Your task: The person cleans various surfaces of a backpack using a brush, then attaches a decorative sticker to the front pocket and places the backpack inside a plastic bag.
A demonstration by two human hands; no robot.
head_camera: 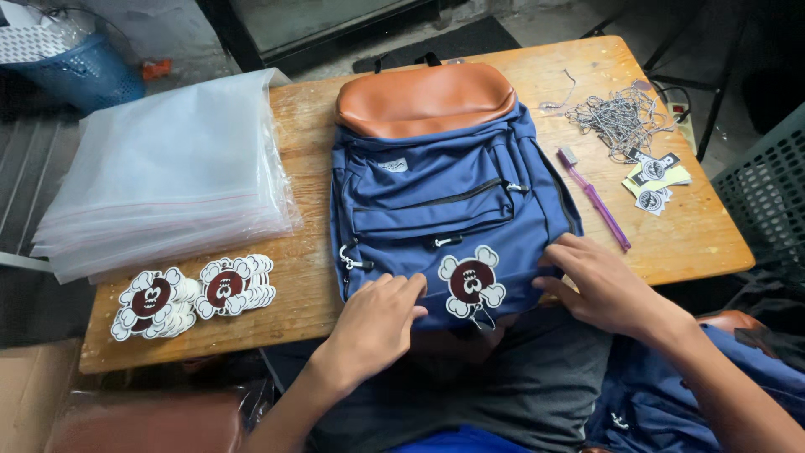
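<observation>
A blue backpack [444,193] with a brown leather top lies flat on the wooden table [671,243], front up. A round maroon and white tag [471,282] with bone-shaped ends hangs at its near edge. My left hand [377,323] rests palm down on the near left corner of the backpack, just left of the tag. My right hand [599,281] presses on the near right corner, fingers spread, to the right of the tag. Neither hand grips anything.
A stack of clear plastic bags [168,176] covers the table's left side, with two piles of matching tags [193,295] in front. At the right lie a purple toothbrush [597,201], a tangle of strings [620,117] and small labels [656,180]. More blue bags [671,394] sit by my lap.
</observation>
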